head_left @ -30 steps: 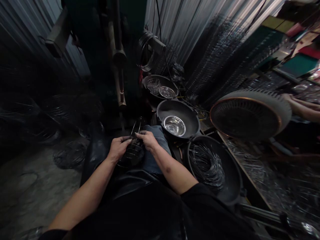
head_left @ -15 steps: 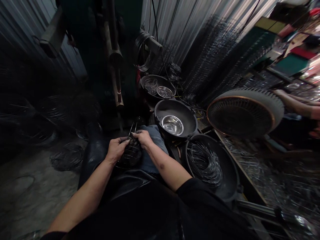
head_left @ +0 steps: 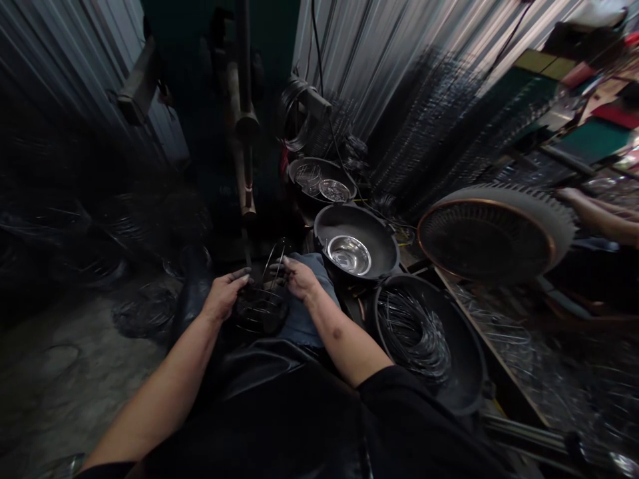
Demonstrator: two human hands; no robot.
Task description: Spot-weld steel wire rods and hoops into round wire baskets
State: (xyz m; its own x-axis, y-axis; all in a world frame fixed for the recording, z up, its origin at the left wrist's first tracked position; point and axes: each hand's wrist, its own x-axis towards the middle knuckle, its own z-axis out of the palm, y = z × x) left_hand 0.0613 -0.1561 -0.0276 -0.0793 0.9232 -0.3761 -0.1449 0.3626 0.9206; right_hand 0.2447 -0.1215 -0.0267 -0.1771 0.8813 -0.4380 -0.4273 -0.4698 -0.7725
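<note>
Over my lap is a dark, round wire frame (head_left: 262, 307) with curved rings and thin upright wires; its lower part is lost in shadow. My right hand (head_left: 301, 279) has its fingers closed on an upright wire at the frame's right side. To the left, my left hand (head_left: 223, 295) points at the frame with fingers stretched and thumb slightly apart; nothing shows between them. Beneath the frame and my right wrist lies a blue-grey cloth (head_left: 312, 266).
Right of my lap, a dark pan (head_left: 359, 219) holds a shiny metal bowl (head_left: 349, 255). A nearer pan (head_left: 466, 372) contains bundled wires (head_left: 417, 332); a farther one (head_left: 319, 161) holds wire pieces. A round fan (head_left: 489, 233) stands right, near another person's arm (head_left: 599, 216). Machinery rises ahead.
My hands have moved apart: the left has drawn back leftward off the upright wires, the right stays at them. More of the wire frame shows between them. The view has shifted slightly.
</note>
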